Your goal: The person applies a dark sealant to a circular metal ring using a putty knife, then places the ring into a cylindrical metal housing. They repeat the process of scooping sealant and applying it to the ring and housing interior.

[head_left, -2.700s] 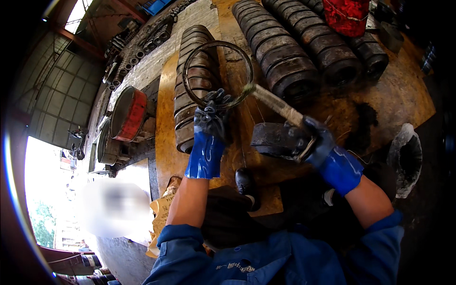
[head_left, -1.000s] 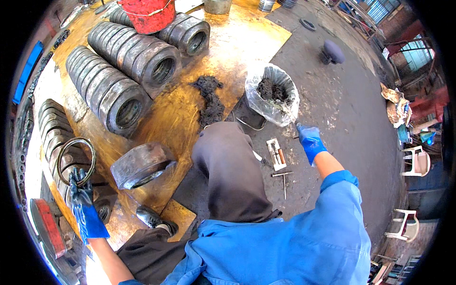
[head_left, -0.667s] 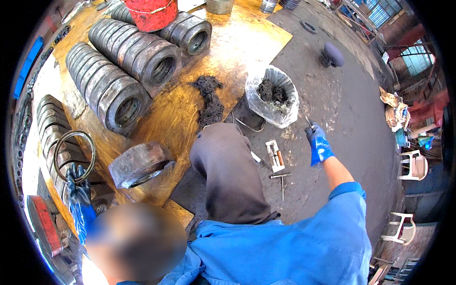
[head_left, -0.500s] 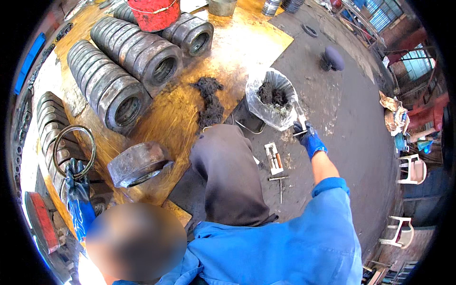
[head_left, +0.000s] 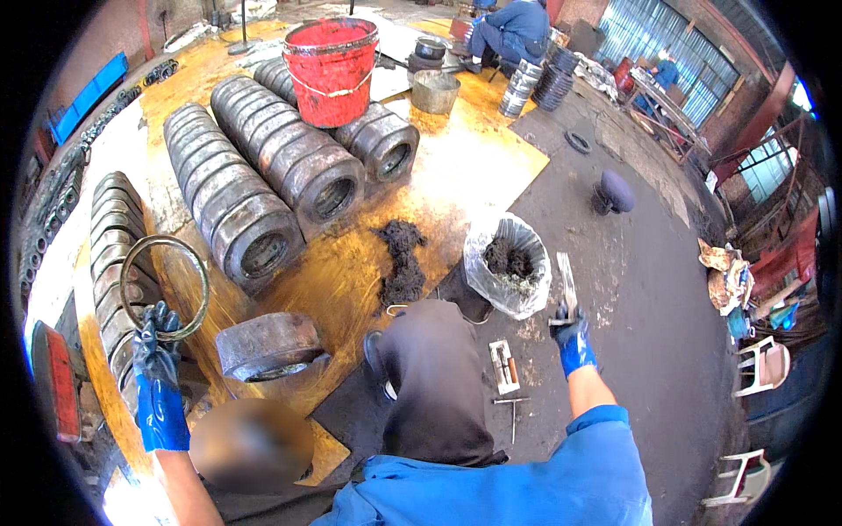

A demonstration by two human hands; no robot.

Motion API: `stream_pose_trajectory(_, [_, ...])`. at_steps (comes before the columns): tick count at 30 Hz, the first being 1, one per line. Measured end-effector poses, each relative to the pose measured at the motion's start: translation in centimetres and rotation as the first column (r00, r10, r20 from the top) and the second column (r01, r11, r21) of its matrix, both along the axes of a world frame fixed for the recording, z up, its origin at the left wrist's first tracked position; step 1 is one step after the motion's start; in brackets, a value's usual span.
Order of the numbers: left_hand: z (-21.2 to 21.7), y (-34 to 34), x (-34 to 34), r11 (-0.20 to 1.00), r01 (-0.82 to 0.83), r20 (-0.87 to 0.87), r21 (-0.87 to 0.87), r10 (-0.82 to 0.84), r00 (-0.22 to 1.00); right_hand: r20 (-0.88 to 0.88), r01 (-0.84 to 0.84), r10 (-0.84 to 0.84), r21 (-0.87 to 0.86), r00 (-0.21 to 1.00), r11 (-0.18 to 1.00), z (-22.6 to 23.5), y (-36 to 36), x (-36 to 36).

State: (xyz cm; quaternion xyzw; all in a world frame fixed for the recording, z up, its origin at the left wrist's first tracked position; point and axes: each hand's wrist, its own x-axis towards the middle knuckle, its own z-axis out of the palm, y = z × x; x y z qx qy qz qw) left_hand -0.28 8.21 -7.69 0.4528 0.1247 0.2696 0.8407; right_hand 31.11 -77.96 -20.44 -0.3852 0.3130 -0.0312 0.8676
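Observation:
My left hand (head_left: 158, 337), in a blue-and-black rubber glove, is closed on the lower edge of a thin metal ring (head_left: 200, 298), which stands upright. Below and right of the ring, a thick metal ring (head_left: 270, 346) lies on the yellowish sheet (head_left: 368, 241). Gloved likewise, my right hand (head_left: 574, 337) grips a flat-bladed tool (head_left: 567, 279) by its lower end, blade pointing away from me. Left of that blade stands a container lined with a clear plastic bag (head_left: 478, 282), holding dark greasy stuff (head_left: 509, 259). A clump of the dark stuff (head_left: 403, 263) sits on the sheet.
Rows of thick metal rings (head_left: 232, 197) lie on the left, with a red bucket (head_left: 329, 83) behind. Near my knee are a small tray (head_left: 504, 366) and a T-shaped tool (head_left: 512, 412). A dark stool (head_left: 614, 193) stands far right; a person (head_left: 513, 31) sits at the back.
The view has tipped up, showing more of the far floor. The tool in my right hand has swung away from the bag's rim and now stands apart from it. My left hand still holds the ring.

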Motion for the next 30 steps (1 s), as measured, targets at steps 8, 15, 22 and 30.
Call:
stream_pose_trajectory(8, [7.2,-8.7,2.6,0.969,-0.075,0.015,0.235,0.074,0.997,0.554,-0.744,0.615,0.012,0.561,0.668,22.4,28.0,8.5])
stream_pose_trajectory(15, [6.8,-8.2,3.4,0.994,-0.039,0.063,0.099,0.033,0.997,0.431,-0.951,0.851,0.201,0.3,0.233,21.1,50.9,-1.4])
stream_pose_trajectory(22, [7.1,-8.5,0.8,0.906,0.089,-0.127,0.413,-0.039,0.991,0.339,-0.99,0.931,0.052,0.139,0.129,20.5,55.0,-5.7])
stream_pose_trajectory(30, [5.4,-8.8,0.9,0.837,0.227,-0.279,0.498,-0.093,0.956,0.232,-0.956,0.963,-0.286,-0.138,-0.068,23.3,53.6,-8.3])
